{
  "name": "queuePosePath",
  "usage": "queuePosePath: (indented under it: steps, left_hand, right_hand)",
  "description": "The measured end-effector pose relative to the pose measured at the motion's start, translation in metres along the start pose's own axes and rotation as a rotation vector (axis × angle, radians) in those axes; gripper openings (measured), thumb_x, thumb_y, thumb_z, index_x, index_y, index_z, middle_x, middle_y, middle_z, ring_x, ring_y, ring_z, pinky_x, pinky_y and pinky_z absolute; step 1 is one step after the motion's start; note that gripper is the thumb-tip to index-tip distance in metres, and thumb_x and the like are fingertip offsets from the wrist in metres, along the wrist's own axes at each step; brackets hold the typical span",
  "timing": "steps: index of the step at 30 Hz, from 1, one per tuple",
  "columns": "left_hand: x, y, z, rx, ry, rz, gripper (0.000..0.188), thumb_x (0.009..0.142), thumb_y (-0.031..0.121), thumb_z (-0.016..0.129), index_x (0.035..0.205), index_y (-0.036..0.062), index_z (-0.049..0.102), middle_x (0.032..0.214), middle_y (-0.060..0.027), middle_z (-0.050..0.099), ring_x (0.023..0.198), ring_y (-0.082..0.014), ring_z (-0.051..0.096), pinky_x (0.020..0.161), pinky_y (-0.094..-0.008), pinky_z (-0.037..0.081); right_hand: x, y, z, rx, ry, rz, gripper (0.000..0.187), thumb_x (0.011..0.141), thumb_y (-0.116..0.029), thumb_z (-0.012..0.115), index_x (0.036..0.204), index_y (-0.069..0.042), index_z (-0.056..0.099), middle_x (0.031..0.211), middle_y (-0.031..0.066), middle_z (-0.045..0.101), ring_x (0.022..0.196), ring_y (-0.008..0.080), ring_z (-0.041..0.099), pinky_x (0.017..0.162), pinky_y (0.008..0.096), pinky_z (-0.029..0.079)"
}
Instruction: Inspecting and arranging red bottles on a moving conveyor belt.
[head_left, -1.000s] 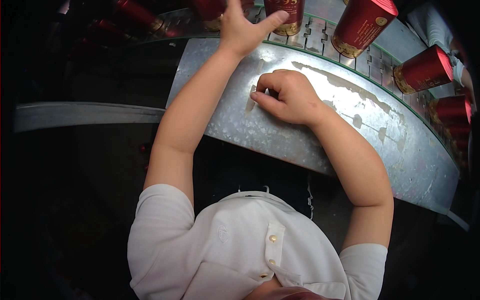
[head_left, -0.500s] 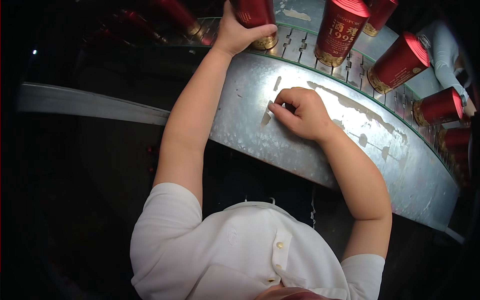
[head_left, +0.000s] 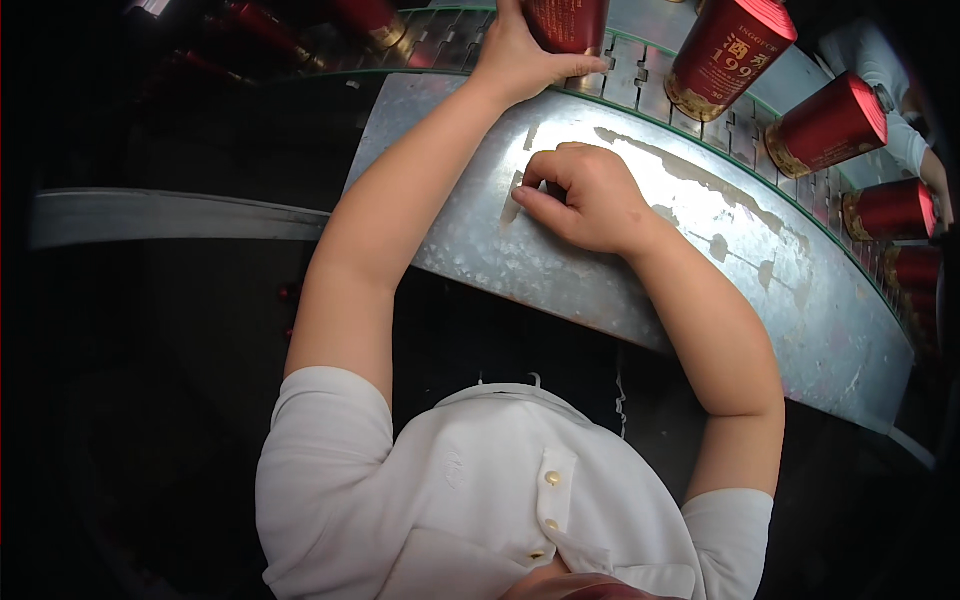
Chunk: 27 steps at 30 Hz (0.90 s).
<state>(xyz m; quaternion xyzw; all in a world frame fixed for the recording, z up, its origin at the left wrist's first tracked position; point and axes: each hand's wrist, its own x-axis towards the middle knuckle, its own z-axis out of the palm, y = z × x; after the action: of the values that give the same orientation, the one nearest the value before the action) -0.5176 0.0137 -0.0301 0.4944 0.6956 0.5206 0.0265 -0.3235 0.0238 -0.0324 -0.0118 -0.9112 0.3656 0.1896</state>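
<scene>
A red bottle [head_left: 573,24] with a lighter printed pattern stands on the slatted conveyor [head_left: 625,72], its top cut off by the upper edge. My left hand [head_left: 520,60] is closed on its lower left side, the thumb stretched across the near face and the other fingers partly out of sight. On the bare metal tabletop in front rests my right hand [head_left: 590,200], curled into a loose fist. A dark gap shows between its thumb and forefinger, and nothing is seen in it.
More red bottles with gold bases line the conveyor to the right: one close by [head_left: 728,60], a second [head_left: 828,125] and a third [head_left: 888,210]. A co-worker's pale sleeve [head_left: 880,70] shows at upper right. A metal rail [head_left: 180,217] extends leftward from the metal table [head_left: 480,255].
The red bottle and my left hand have moved right along the conveyor, and the neighbouring bottles have shifted right too. My right hand stays curled on the tabletop. The view has shifted slightly.
</scene>
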Motion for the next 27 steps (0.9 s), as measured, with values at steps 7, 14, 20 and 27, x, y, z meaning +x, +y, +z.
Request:
queuePosePath:
  steps: [7, 14, 20, 27]
  left_hand:
    - [-0.016, -0.033, -0.049, -0.389, 0.476, 0.288, 0.037, 0.097, 0.008, 0.07, 0.126, 0.0052, 0.047, 0.11, -0.0028, 0.055, 0.092, -0.0095, 0.056, 0.085, -0.0246, 0.05]
    - [-0.009, -0.056, -0.091, -0.137, 0.688, 0.148, 0.076, 0.084, 0.011, 0.084, 0.143, -0.0001, 0.036, 0.126, -0.0128, 0.055, 0.108, -0.0225, 0.06, 0.095, -0.0374, 0.051]
    - [0.007, -0.049, -0.105, 0.151, 0.438, -0.255, 0.096, 0.066, 0.026, 0.095, 0.141, 0.0026, 0.038, 0.117, -0.0186, 0.064, 0.107, -0.029, 0.065, 0.094, -0.0444, 0.052]
    - [-0.012, -0.023, -0.06, 0.154, 0.337, -0.226, 0.109, 0.056, 0.047, 0.097, 0.133, -0.0013, 0.037, 0.122, -0.0252, 0.061, 0.113, -0.0402, 0.064, 0.1, -0.0475, 0.051]
  right_hand:
    - [-0.005, 0.003, 0.002, -0.037, -0.05, -0.04, 0.014, 0.087, -0.023, 0.073, 0.085, -0.009, 0.072, 0.073, 0.0082, 0.068, 0.072, 0.0293, 0.065, 0.066, 0.0415, 0.051]
    - [0.002, -0.019, 0.004, -0.026, -0.048, -0.046, 0.019, 0.088, -0.026, 0.07, 0.083, -0.008, 0.07, 0.072, 0.0112, 0.069, 0.077, 0.0334, 0.068, 0.069, 0.0454, 0.053]
    - [0.003, -0.039, 0.0, -0.051, -0.086, 0.038, 0.019, 0.087, -0.025, 0.071, 0.083, -0.007, 0.071, 0.071, 0.0112, 0.069, 0.076, 0.0326, 0.067, 0.069, 0.0447, 0.053]
    - [0.004, -0.039, 0.003, -0.03, -0.076, 0.032, 0.018, 0.086, -0.025, 0.071, 0.083, -0.007, 0.071, 0.072, 0.0122, 0.069, 0.074, 0.0331, 0.067, 0.068, 0.0449, 0.052]
